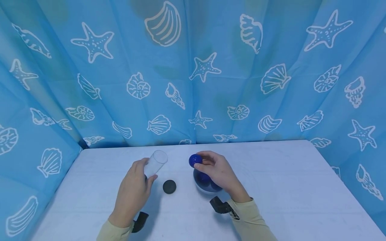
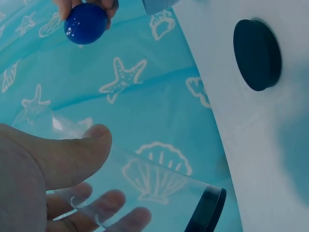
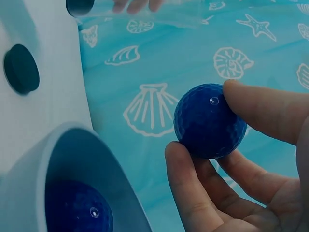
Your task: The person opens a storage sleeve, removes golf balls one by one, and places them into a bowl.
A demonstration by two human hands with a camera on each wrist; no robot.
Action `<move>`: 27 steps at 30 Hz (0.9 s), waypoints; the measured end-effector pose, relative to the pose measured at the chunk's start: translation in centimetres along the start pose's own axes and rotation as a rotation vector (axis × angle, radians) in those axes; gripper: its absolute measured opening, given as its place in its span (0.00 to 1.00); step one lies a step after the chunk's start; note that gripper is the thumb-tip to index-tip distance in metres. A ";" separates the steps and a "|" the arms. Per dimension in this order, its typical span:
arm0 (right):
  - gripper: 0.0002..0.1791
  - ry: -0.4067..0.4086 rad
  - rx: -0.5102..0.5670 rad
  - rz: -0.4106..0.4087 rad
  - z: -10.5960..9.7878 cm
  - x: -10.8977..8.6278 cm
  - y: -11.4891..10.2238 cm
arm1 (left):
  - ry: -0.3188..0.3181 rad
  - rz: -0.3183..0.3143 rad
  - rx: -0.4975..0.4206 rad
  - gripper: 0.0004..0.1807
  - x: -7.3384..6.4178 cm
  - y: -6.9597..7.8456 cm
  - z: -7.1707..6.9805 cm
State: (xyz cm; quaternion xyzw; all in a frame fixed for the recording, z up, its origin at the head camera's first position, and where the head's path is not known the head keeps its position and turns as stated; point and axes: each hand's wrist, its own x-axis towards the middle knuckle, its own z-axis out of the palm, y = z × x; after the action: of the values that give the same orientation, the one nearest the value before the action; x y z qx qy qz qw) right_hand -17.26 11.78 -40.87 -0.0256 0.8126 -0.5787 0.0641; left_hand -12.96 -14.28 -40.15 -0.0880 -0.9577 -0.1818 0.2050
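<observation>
My right hand (image 1: 218, 169) pinches a dark blue golf ball (image 3: 210, 121) between thumb and fingertips, above the rim of a blue-grey bowl (image 1: 205, 190). More blue balls (image 3: 79, 208) lie inside that bowl, partly hidden by the hand in the head view. On the left, my left hand (image 1: 134, 187) grips a clear cylinder (image 1: 156, 162) with a black base (image 2: 207, 210), tilted so its open mouth leans up and to the right. Nothing shows inside the cylinder. A round black lid (image 1: 169, 186) lies flat on the table between the cylinder and the bowl.
A white-covered table (image 1: 286, 187) carries everything. Behind it and along both sides hangs a blue curtain (image 1: 211, 97) printed with white shells and starfish. Black wrist mounts (image 1: 221, 205) stick out from the sleeves near the tabletop.
</observation>
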 end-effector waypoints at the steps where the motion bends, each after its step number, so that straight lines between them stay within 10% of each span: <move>1: 0.25 0.001 -0.007 -0.005 0.0 0.0 0.0 | -0.001 -0.003 0.000 0.34 0.0 0.0 0.0; 27: 0.27 0.088 -0.204 -0.009 -1.6 0.4 0.9 | -0.027 -0.018 -0.065 0.33 0.0 -1.2 0.6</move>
State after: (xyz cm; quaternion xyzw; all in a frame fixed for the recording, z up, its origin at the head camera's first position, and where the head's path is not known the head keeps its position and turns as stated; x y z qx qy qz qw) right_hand -17.85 13.49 -41.22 -0.0102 0.8692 -0.4939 0.0228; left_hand -13.49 -15.15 -40.99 -0.0885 -0.9547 -0.2136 0.1876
